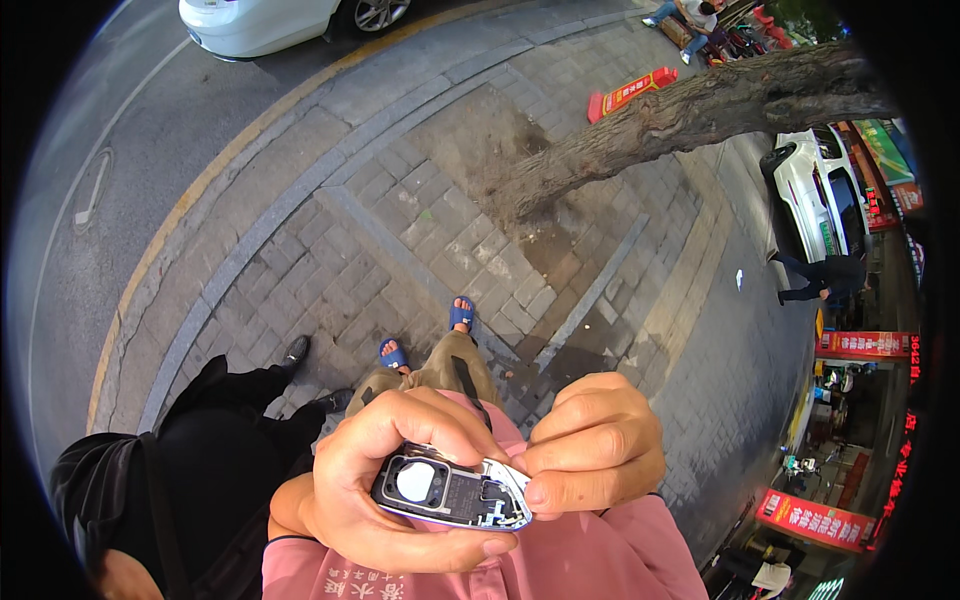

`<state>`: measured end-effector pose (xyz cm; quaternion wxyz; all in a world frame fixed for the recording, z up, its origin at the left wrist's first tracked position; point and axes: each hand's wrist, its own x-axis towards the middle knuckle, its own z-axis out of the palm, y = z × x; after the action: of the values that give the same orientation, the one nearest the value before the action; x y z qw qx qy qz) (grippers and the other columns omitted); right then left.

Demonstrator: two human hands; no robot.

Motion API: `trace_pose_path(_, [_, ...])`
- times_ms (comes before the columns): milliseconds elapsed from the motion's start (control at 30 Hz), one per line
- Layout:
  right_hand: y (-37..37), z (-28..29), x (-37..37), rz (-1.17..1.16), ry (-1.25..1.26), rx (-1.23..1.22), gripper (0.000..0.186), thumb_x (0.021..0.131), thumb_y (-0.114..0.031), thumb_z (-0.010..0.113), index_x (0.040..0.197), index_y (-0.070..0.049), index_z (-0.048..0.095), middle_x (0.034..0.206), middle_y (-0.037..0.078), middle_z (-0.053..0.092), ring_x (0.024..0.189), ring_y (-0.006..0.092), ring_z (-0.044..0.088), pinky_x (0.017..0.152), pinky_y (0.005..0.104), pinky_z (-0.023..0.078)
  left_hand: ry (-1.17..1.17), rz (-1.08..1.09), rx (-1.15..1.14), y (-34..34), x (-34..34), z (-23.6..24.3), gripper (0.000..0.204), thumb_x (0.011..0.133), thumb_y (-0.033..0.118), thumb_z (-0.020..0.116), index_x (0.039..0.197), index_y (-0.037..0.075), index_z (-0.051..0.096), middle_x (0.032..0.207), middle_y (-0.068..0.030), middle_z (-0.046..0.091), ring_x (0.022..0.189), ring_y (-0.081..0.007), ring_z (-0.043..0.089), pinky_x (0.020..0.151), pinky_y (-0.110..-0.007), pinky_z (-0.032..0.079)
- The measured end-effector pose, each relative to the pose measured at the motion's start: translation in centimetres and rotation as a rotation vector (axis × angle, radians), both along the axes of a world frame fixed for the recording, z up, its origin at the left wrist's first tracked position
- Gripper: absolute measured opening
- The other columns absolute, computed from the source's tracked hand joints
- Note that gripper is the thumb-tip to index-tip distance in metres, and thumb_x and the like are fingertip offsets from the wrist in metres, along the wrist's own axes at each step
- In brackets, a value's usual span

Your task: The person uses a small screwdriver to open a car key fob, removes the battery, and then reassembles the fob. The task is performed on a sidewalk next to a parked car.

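An opened car key fob point(458, 492) lies across my left hand point(375, 480), face up in front of my pink shirt. My left fingers and thumb are closed around its sides. Inside the dark casing are a round, bright silver-white disc point(418, 482), like a coin battery, in a square frame, and small metal parts near the narrow end. At that narrow end, the thumb and forefinger of my right hand point(592, 450) pinch the light rim of the fob. The right fingertips partly cover the rim, and anything small between them is hidden.
A person in black point(215, 480) stands close on my left. Ahead, a leaning tree trunk point(680, 130) rises from the paving beside a red sign point(632, 94). A white car point(260, 22) is on the road; another white vehicle point(825, 195) and a walking person point(835, 275) are at right.
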<state>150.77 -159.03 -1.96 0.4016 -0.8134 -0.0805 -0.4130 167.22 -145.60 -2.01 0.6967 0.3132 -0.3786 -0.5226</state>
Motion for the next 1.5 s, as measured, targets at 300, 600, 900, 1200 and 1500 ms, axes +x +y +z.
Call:
trace_pose_path(300, [0.8, -0.2, -1.2, -0.131, -0.121, -0.345, 0.019, 0.079, -0.007, 0.072, 0.098, -0.009, 0.068, 0.094, 0.003, 0.068, 0.073, 0.0146, 0.062, 0.041, 0.0223, 0.034, -0.218, 0.004, -0.066, 0.3, 0.5, 0.2, 0.060, 0.054, 0.001, 0.094, 0.100, 0.000, 0.055, 0.091, -0.0188, 0.066, 0.078, -0.0186, 0.069, 0.069, -0.026, 0.055])
trace_pose_path(600, [1.4, -0.2, -0.4, -0.136, -0.086, -0.075, 0.021, 0.081, -0.009, 0.078, 0.095, -0.004, 0.063, 0.094, 0.011, 0.067, 0.072, 0.0200, 0.069, 0.045, 0.0253, 0.048, 0.012, -0.085, 0.069, -0.1, 0.4, 0.1, 0.051, 0.065, 0.003, 0.090, 0.104, -0.002, 0.057, 0.095, -0.0154, 0.067, 0.085, -0.0165, 0.067, 0.074, -0.029, 0.053])
trace_pose_path(900, [1.9, 1.2, 0.3, -0.292, 0.009, -0.031, 0.022, 0.097, -0.021, 0.065, 0.092, 0.000, 0.058, 0.084, 0.016, 0.065, 0.055, 0.0180, 0.065, 0.041, 0.0247, 0.049, 0.475, -0.305, 0.257, -0.7, 0.7, -0.5, 0.035, 0.078, 0.006, 0.083, 0.103, -0.002, 0.059, 0.102, -0.0134, 0.068, 0.093, -0.0147, 0.065, 0.080, -0.028, 0.051])
trace_pose_path(1200, [1.7, 1.4, 0.2, -0.200, -0.013, -0.015, 0.026, 0.075, -0.004, 0.082, 0.095, 0.001, 0.066, 0.095, 0.013, 0.067, 0.071, 0.0202, 0.070, 0.057, 0.0277, 0.058, 0.501, -0.312, 0.212, -0.9, 0.8, -0.8, 0.037, 0.072, 0.004, 0.084, 0.101, 0.000, 0.060, 0.104, -0.0167, 0.065, 0.106, -0.0264, 0.064, 0.091, -0.038, 0.050])
trace_pose_path(1500, [1.6, 0.8, -0.9, -0.177, 0.038, 0.114, 0.028, 0.073, -0.002, 0.083, 0.097, -0.003, 0.068, 0.097, 0.010, 0.063, 0.074, 0.0193, 0.068, 0.055, 0.0275, 0.056, 0.196, -0.070, 0.119, -1.2, 0.0, 0.1, 0.052, 0.061, 0.012, 0.095, 0.096, 0.001, 0.058, 0.097, -0.0216, 0.065, 0.080, -0.0182, 0.065, 0.072, -0.028, 0.053])
